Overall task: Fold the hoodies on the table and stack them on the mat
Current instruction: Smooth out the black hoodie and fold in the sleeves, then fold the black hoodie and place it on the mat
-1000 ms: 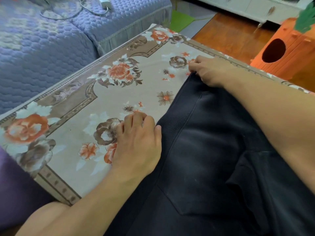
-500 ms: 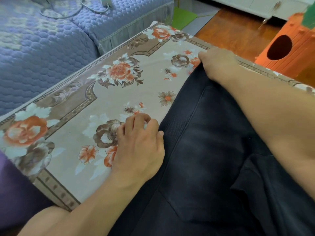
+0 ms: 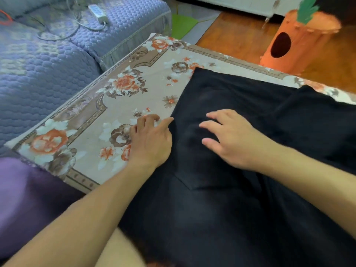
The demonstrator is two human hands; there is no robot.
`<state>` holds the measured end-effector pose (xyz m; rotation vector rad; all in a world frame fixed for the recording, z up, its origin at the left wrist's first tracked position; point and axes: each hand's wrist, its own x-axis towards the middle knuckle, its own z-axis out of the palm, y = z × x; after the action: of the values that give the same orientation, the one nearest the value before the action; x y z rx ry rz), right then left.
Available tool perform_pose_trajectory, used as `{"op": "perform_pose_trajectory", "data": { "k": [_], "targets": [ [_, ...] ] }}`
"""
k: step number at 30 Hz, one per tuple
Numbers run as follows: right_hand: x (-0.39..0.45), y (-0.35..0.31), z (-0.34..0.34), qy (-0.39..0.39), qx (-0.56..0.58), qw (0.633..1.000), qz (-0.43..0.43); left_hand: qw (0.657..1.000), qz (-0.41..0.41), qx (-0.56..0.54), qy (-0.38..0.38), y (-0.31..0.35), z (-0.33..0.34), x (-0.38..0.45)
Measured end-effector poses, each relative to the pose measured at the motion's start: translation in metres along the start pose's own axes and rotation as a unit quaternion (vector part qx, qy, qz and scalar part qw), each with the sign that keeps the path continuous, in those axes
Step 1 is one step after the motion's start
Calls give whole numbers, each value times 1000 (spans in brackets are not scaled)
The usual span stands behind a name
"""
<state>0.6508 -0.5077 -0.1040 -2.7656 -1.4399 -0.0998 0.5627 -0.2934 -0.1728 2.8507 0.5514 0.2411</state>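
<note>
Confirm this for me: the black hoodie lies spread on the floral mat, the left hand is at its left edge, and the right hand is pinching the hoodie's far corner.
One detail is wrong. In the head view the right hand is not pinching the far corner; it lies with fingers spread over the middle of the black hoodie. The rest holds: the hoodie lies spread on the floral mat, and the left hand is at its left edge.

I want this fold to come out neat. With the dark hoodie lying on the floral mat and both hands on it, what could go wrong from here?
1. The black hoodie hangs off the near edge of the floral mat toward the person; its weight might drag it askew.
2. Only the left hand pins its left edge, while the right hand is spread over the middle; smoothing may shift the far corner.
</note>
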Motion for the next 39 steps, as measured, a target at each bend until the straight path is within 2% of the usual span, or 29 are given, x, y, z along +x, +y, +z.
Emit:
{"op": "perform_pose_trajectory", "data": {
  "k": [2, 4, 6, 7, 9, 10, 11, 13, 14, 16, 19, 21, 23, 25, 28, 31, 32, 35, 36, 39],
  "targets": [
    [-52, 0, 4, 36, -6, 998, 42, 999, -8, 39, -17, 6, -8, -1],
    [-102, 4, 9, 54, -19, 991, 123, 992, 11, 122, -39, 19, -19, 0],
    [-154, 10, 8, 64, -9, 976, 208, 977, 102, 189, -12, 43, -32, -10],
    [-182, 12, 2, 61, 8, 965, 255, 972, 172, 161, 10, 60, -40, -23],
    [-237, 12, -2, 50, 41, 940, 335, 952, 306, -4, 19, 84, -44, -68],
    [-263, 10, 2, 44, 35, 935, 351, 930, 361, -64, -14, 89, -42, -101],
    [-285, 5, 7, 25, 21, 936, 350, 910, 405, -67, -68, 90, -40, -134],
    [-315, -2, 24, -58, 6, 944, 324, 874, 452, 27, -174, 77, -31, -181],
    [-324, -3, 33, -84, 5, 945, 317, 859, 465, 79, -200, 68, -25, -192],
    [-325, -2, 36, -91, 21, 941, 325, 844, 490, 139, -171, 58, -16, -197],
    [-323, -12, 23, -73, 34, 946, 315, 845, 480, 174, -160, 62, -19, -201],
    [-333, -33, 19, -45, 80, 966, 242, 860, 448, 176, -168, 57, -22, -212],
    [-355, -58, 20, -77, 101, 978, 167, 879, 410, 174, -172, 43, -27, -218],
    [-376, -67, 21, -116, 64, 982, 136, 904, 348, 167, -184, 27, -38, -210],
    [-385, -60, 22, -126, -7, 983, 136, 904, 247, 229, -265, 15, -52, -195],
    [-377, -58, 22, -118, 11, 979, 167, 901, 239, 184, -311, 39, -64, -189],
    [-374, -59, 22, -119, 15, 977, 176, 909, 262, 137, -294, 53, -67, -184],
    [-369, -58, 20, -126, 18, 974, 185, 933, 330, 35, -138, 83, -58, -157],
    [-368, -57, 17, -130, 20, 974, 186, 939, 323, 13, -117, 85, -51, -147],
    [-368, -52, 14, -132, 26, 974, 184, 957, 260, -57, -114, 77, -26, -125]
  ]
}}
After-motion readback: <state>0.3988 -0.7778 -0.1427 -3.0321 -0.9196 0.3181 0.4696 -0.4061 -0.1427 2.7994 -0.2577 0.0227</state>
